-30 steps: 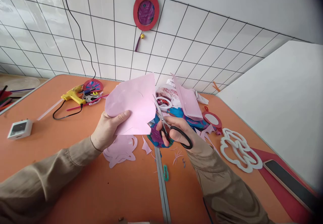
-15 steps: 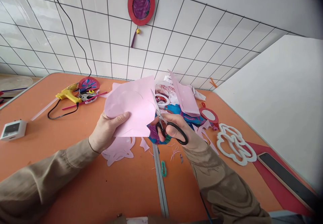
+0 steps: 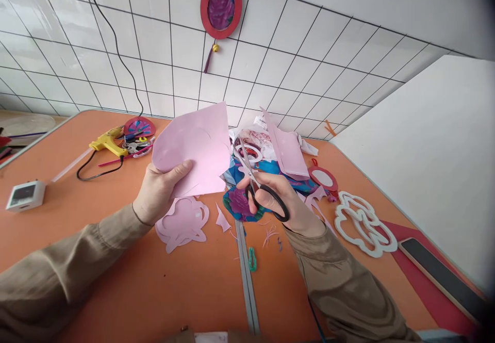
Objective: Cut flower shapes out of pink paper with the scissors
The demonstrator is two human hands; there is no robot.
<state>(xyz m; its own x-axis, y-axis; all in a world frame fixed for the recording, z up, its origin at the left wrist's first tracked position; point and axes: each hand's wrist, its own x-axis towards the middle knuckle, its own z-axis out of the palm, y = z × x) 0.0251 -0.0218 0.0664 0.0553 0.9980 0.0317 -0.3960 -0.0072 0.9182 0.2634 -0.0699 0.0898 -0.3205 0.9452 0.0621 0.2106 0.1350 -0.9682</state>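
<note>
My left hand (image 3: 160, 188) grips a pink foam sheet (image 3: 197, 144) by its lower left side, thumb on top. A curved line is marked on the sheet, and its right edge is cut unevenly. Just to its right, my right hand (image 3: 282, 198) holds scissors (image 3: 253, 178) with black handles, the blades parted and pointing up, apart from the sheet. Below the sheet lie pink cut-out shapes (image 3: 183, 224) and a small pink scrap (image 3: 221, 219). Purple and blue flowered fabric (image 3: 242, 203) lies behind the scissors.
A yellow glue gun (image 3: 110, 142) and a white charger-like box (image 3: 26, 195) are at left. On the right are white cloud-shaped frames (image 3: 363, 224), a phone (image 3: 441, 276) and a folded pink sheet (image 3: 288, 152). A teal clip (image 3: 252, 259) lies by the table seam. A round red ornament (image 3: 221, 6) hangs on the tiled wall.
The pink sheet has moved left and slightly up in my left hand, away from the scissors. The blades were against its right edge and are now free of it. The view has shifted slightly.
</note>
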